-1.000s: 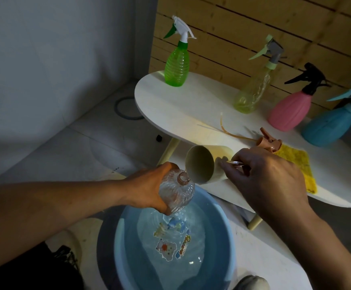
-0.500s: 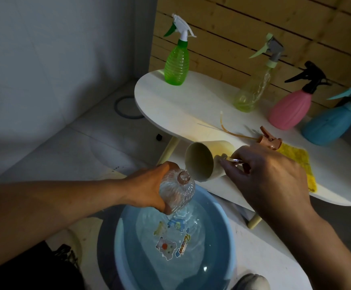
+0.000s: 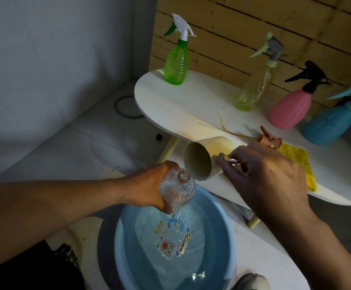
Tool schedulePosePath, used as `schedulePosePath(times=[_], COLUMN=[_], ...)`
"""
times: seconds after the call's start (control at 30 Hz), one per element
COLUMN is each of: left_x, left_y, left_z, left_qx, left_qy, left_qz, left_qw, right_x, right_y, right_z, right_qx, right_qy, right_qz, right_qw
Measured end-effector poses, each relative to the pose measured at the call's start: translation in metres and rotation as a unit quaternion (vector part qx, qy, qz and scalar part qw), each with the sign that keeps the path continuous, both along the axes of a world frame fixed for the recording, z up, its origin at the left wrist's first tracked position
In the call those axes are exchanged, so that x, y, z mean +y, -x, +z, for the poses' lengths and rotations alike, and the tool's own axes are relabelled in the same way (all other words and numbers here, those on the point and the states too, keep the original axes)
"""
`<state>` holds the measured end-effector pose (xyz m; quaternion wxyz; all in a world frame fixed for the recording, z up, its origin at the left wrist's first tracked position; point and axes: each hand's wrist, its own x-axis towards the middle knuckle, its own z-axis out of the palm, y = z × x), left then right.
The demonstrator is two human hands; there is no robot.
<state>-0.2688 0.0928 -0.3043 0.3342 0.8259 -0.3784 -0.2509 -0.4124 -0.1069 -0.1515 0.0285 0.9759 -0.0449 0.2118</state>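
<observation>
The clear, ribbed plastic bottle (image 3: pixel 178 193) has no cap. It is gripped in the left hand (image 3: pixel 149 185) above the blue basin (image 3: pixel 222 237) of water, tilted, with its pinkish neck opening facing up. The beige plastic cup (image 3: pixel 199 162), held by the right hand (image 3: pixel 271 178), is tipped on its side, its lower rim right at the bottle's mouth.
</observation>
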Motion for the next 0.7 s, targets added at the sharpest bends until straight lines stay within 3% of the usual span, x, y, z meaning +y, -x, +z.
schedulePosePath(times=[0.7], left_x=[-0.003], left_y=[-0.001], left_z=[-0.0004], left_qx=[-0.001], left_qy=[0.034], left_qz=[-0.02], left_qw=[0.999], right_x=[-0.0018], right_y=[0.0009], right_z=[-0.0006], right_qx=[-0.031], right_qy=[0.037], right_qz=[0.042], right_qw=[0.998])
